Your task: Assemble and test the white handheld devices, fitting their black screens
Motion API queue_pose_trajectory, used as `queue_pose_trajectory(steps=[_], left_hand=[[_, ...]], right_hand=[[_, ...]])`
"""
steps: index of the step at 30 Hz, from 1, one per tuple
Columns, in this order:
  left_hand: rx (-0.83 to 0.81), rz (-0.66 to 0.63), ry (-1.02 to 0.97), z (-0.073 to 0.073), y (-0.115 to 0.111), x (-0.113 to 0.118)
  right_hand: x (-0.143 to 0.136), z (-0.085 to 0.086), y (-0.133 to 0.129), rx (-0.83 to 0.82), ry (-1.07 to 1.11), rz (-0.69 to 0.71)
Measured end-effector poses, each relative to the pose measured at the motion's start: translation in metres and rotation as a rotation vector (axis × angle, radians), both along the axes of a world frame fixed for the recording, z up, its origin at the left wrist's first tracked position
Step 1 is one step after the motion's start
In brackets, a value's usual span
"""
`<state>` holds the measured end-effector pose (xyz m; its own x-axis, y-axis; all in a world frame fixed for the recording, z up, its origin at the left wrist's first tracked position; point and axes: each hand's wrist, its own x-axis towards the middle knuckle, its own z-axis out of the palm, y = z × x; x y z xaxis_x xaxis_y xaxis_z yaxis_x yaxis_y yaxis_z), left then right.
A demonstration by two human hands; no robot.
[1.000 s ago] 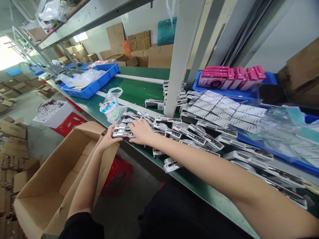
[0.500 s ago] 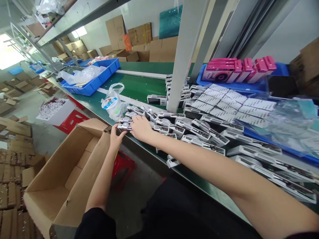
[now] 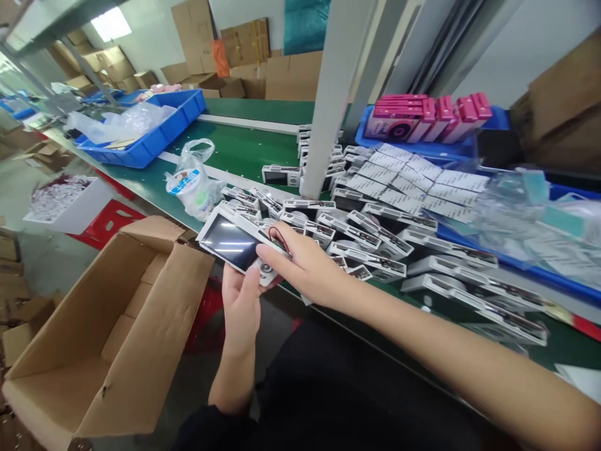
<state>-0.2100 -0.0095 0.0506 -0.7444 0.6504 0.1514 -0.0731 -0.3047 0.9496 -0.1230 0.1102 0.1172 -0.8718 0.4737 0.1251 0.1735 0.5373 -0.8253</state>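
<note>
While the left hand [image 3: 241, 307] and right hand [image 3: 305, 260] share one white camera [image 3: 243, 248], the bench [image 3: 150, 185] edge leaves little margin

As the camera lies tilted with its dark screen [image 3: 225, 238] facing up, both hands are closed on it: the left supports it from below, thumb along the lower side, and the right grips the button end, thumb against the face. In this view the camera overlaps the bench's front edge, just in front of a row of other white cameras [image 3: 350, 232]; whether it hangs fully past that edge I cannot tell.

The likeliest trouble, I judge, is a slip: if the left hand loosened, the camera could drop past the edge or into the open cardboard box [image 3: 136, 351] beside it. A thin dark loop [image 3: 283, 237], apparently a wire, arches by the right hand and could pull if it caught on a neighbouring unit. A knock might also topple the packed row, since many units stand on edge.

Room is uneven. Behind and to the right the row is dense, with a white post [image 3: 331, 100] rising beyond it. A plastic bag with a tub [image 3: 190, 185] sits just past the camera's far side. Over the box's mouth, the way is open.
</note>
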Motion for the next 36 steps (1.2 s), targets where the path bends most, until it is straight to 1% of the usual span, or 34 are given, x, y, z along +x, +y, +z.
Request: queue_pose_trajectory(steps=[2,4,6,8,11,15,18,21,26,29,32,34,35,36], left_hand=[[0.000,-0.035,-0.061,0.009,0.002,0.018],[-0.006,-0.078,-0.111,0.015,0.002,0.029],[-0.017,-0.110,-0.146,0.018,0.002,0.037],[-0.026,-0.112,-0.167,0.019,0.000,0.044],[0.009,-0.088,-0.171,0.021,-0.004,0.053],[0.027,-0.122,-0.160,0.023,-0.008,0.060],[-0.003,-0.132,-0.159,0.022,-0.010,0.061],[-0.026,-0.129,-0.138,0.021,-0.012,0.063],[-0.047,-0.126,-0.090,0.019,-0.012,0.069],[-0.096,-0.176,-0.114,0.018,-0.012,0.076],[-0.116,-0.241,-0.110,0.014,-0.010,0.084],[-0.127,-0.298,-0.118,0.009,-0.007,0.090],[-0.141,-0.337,-0.132,0.007,-0.004,0.093],[-0.157,-0.378,-0.151,0.005,-0.001,0.096]], right_hand=[[0.022,-0.003,-0.004,-0.046,0.034,-0.033],[0.038,-0.006,-0.008,-0.087,0.053,-0.067],[0.051,-0.010,-0.012,-0.140,0.073,-0.104],[0.059,-0.014,-0.017,-0.184,0.121,-0.142],[0.069,-0.019,-0.023,-0.181,0.193,-0.167],[0.079,-0.016,-0.027,-0.134,0.244,-0.143],[0.086,-0.012,-0.028,-0.127,0.253,-0.139],[0.091,-0.012,-0.028,-0.110,0.220,-0.149],[0.102,-0.022,-0.029,-0.081,0.177,-0.121],[0.111,-0.027,-0.031,-0.051,0.156,-0.149],[0.126,-0.030,-0.034,0.048,0.170,-0.170],[0.143,-0.035,-0.036,0.115,0.207,-0.177],[0.155,-0.039,-0.036,0.131,0.219,-0.201],[0.167,-0.045,-0.036,0.141,0.206,-0.255]])
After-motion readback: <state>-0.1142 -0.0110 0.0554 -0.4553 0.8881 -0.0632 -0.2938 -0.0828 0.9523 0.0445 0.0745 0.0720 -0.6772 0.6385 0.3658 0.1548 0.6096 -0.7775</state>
